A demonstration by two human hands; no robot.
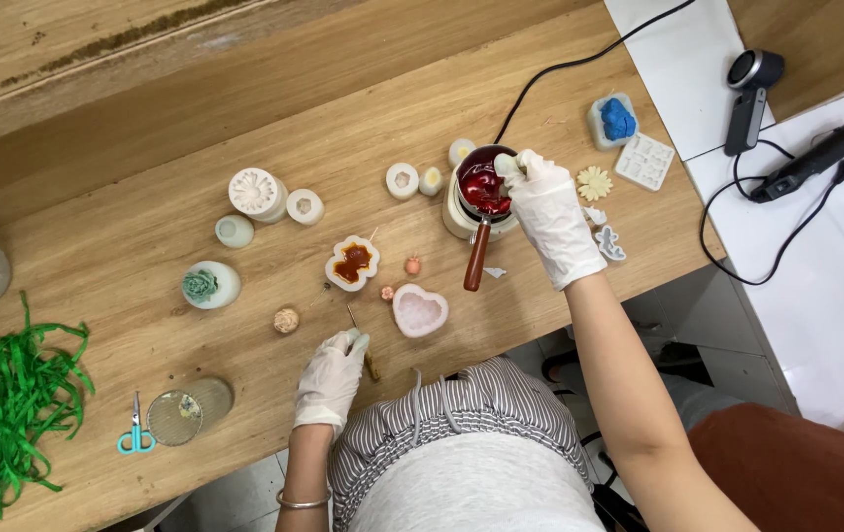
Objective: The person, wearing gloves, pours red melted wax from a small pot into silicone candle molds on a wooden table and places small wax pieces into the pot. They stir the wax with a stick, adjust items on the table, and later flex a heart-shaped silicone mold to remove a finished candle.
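Observation:
My right hand (550, 212), in a white glove, reaches over a small metal pot (482, 184) of dark red liquid that sits on a white warmer; its fingertips pinch something small and pale at the pot's rim. The pot's wooden handle (477, 258) points toward me. My left hand (332, 377), also gloved, rests on the wooden table (126, 246) near its front edge, holding a thin tool (362, 340) with a wooden grip. A white mould (352, 263) filled with red-brown material and a pale heart-shaped mould (420, 310) lie just beyond it.
Several white silicone moulds (257, 193) stand across the table. A green ribbon bundle (18, 399), blue scissors (134, 431) and a round sieve (188, 411) lie at the left. A blue-filled mould (614, 120), a flat tray mould (643, 161), a black cable and a glue gun (811, 158) are right.

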